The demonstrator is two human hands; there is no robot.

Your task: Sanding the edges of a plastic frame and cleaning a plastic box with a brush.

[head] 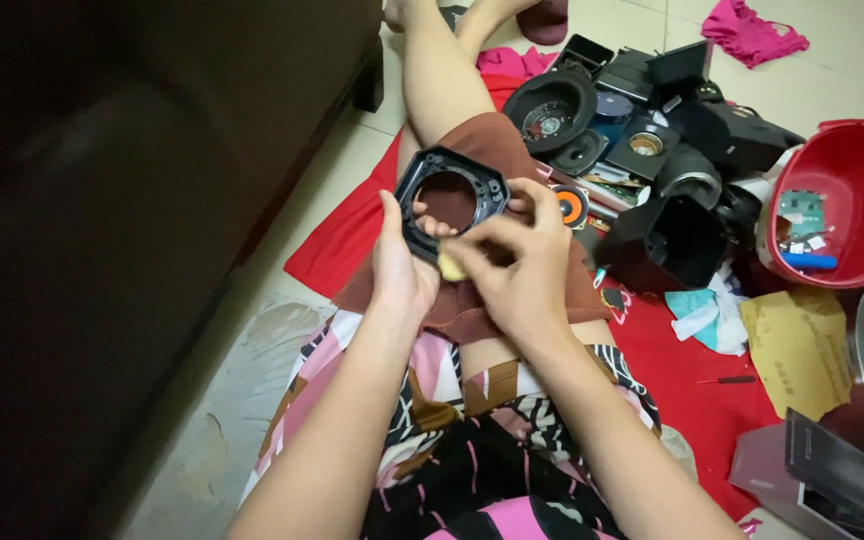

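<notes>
Over the lap, on a brown cloth (pixel 472 300) spread across the knees, the left hand (pixel 400 268) clasps a black octagonal speaker frame (pixel 449 197) by its lower rim, thumb up along the edge. Closed fingers of the right hand (pixel 520 262) pinch a small yellowish pad (pixel 450 266) against that rim. This looks like rubbing the frame clean; turning it to a fresh stretch would need a shifted grip. Loose speaker parts (pixel 642 140) and a red tub (pixel 852 200) lie well apart.
</notes>
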